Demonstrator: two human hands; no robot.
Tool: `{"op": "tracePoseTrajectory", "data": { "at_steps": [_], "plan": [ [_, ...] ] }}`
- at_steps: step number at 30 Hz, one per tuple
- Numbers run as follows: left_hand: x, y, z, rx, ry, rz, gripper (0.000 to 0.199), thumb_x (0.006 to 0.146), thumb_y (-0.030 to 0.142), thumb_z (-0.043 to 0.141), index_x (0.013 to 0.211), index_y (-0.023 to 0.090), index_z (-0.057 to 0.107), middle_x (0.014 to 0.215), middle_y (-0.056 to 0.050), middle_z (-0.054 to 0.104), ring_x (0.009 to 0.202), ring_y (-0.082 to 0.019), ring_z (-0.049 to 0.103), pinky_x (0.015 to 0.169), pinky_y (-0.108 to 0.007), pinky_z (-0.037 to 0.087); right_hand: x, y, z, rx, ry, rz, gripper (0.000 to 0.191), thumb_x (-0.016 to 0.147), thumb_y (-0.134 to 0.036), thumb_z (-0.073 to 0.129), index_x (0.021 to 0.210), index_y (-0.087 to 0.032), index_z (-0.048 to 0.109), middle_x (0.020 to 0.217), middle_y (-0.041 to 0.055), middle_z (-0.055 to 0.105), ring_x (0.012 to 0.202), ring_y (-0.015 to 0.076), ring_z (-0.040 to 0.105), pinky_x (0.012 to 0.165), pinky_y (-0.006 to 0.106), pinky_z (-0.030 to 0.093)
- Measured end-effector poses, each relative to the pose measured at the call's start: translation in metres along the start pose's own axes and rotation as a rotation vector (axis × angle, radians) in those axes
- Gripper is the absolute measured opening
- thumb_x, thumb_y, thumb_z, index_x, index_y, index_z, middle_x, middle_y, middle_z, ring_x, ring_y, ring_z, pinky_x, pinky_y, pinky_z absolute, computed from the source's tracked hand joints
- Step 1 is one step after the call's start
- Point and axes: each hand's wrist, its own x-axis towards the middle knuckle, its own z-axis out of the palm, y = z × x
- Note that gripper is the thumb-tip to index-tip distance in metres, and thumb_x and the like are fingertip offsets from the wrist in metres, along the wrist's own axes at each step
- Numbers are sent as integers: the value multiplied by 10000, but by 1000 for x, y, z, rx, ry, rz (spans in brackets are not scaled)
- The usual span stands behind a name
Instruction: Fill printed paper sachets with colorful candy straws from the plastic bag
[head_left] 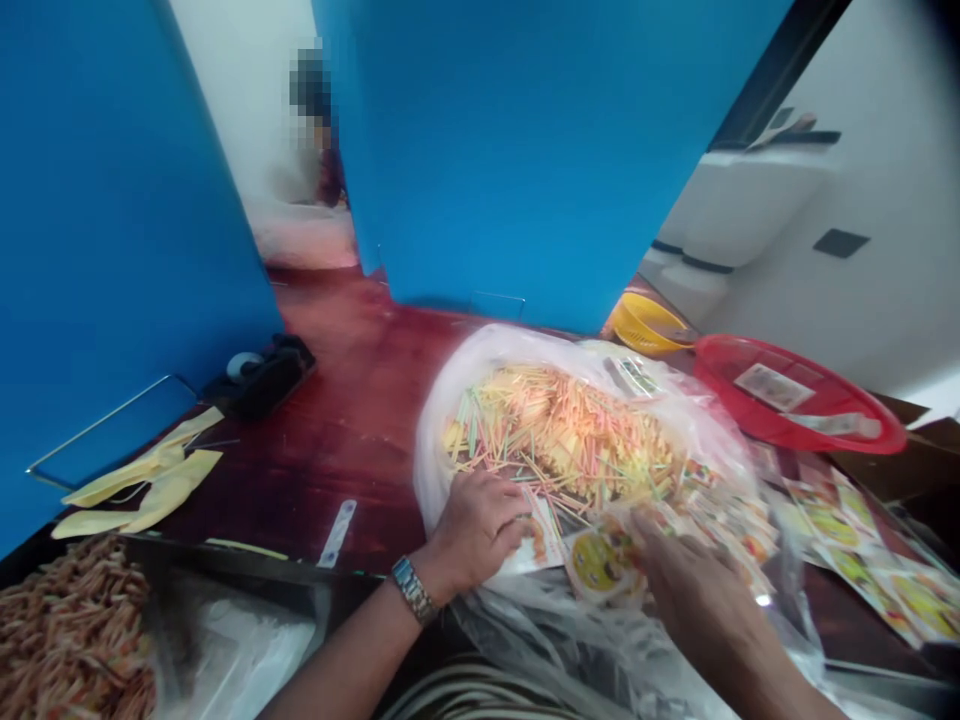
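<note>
A large clear plastic bag (435,420) lies wide open, with a heap of thin pastel-coloured sticks (555,420) inside. My left hand (480,525), with a metal watch at the wrist, is at the near edge of the heap. Its fingers are curled at a white printed packet (541,540). My right hand (694,580), slightly blurred, grips a small packet with a yellow smiling face (596,562) over the bag's near edge. More printed packets (731,520) lie in the bag's right part, beside my right hand.
Flat yellow-faced packets (862,550) lie at right, below a red tray (802,440). Behind stands a yellow basket (649,325). Blue panels (525,150) border the table (337,400). At left are a tape dispenser (262,375), yellow gloves (150,485) and brown sticks (75,640). A person sits beyond.
</note>
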Motion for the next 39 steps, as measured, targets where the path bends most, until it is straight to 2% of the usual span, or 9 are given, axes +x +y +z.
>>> {"op": "tracePoseTrajectory", "data": {
  "at_steps": [3, 8, 14, 22, 26, 29, 33, 36, 39],
  "plan": [
    [-5, -6, -3, 198, -143, -49, 178, 784, 342, 623, 916, 235, 671, 1168, -51, 607, 1084, -281, 485, 906, -468, 311, 21, 7, -1, -140, -26, -4, 264, 881, -239, 429, 1117, -186, 534, 932, 119, 648, 844, 289, 542, 642, 391, 386],
    [-5, -2, -1, 244, -257, -67, 149, 793, 354, 606, 893, 264, 670, 1100, -9, 615, 1010, -243, 495, 860, -423, 329, 121, -19, 21, -42, -207, -305, 107, 837, -141, 514, 768, -174, 590, 810, 79, 600, 812, 227, 473, 680, 346, 320],
    [-7, -6, 0, 177, -261, -106, 175, 797, 386, 601, 911, 280, 680, 1112, 0, 616, 1043, -237, 475, 894, -411, 296, 212, -46, 68, -132, -319, -667, 111, 841, -129, 503, 806, -148, 606, 862, 101, 600, 871, 236, 438, 704, 353, 284],
    [-8, -10, 4, 159, -251, -107, 156, 787, 366, 610, 880, 263, 680, 1096, 9, 623, 1022, -236, 489, 900, -420, 298, 249, -70, 113, -167, -365, -844, 183, 869, -138, 459, 785, -153, 622, 887, 80, 623, 886, 216, 472, 697, 339, 296],
    [-9, -9, 5, 115, -194, -91, 186, 762, 354, 636, 909, 246, 673, 1110, -21, 619, 1030, -253, 494, 907, -434, 328, 252, -63, 111, -180, -337, -844, 200, 885, -134, 428, 819, -149, 616, 851, 78, 620, 872, 212, 485, 762, 353, 308],
    [-4, -9, 4, -44, 33, -124, 189, 838, 266, 525, 956, 208, 661, 1046, -67, 626, 1020, -229, 514, 930, -406, 357, 246, -46, 84, -195, -282, -739, 200, 885, -120, 397, 856, -127, 594, 875, 116, 607, 889, 240, 484, 776, 380, 315],
    [14, -10, 3, -437, 376, -357, 286, 881, 312, 461, 1086, 159, 589, 1104, -112, 595, 1062, -220, 522, 934, -356, 392, 205, -32, 54, 95, -298, -334, 152, 864, -112, 379, 841, -143, 525, 752, 80, 572, 715, 184, 488, 664, 316, 355],
    [31, -8, 7, -908, 293, -425, 374, 867, 431, 482, 1103, 154, 563, 1064, -98, 622, 970, -207, 578, 835, -314, 451, 161, -39, 53, 694, -465, -79, 150, 889, -203, 357, 789, -183, 467, 647, -3, 514, 578, 113, 450, 557, 240, 364],
    [43, -2, 17, -1226, 211, -453, 398, 826, 492, 521, 993, 137, 590, 841, -53, 654, 690, -150, 603, 633, -256, 476, 134, -54, 58, 1160, -623, 153, 74, 791, -162, 416, 725, -192, 430, 538, -65, 426, 466, 68, 386, 453, 185, 332]
  ]
}}
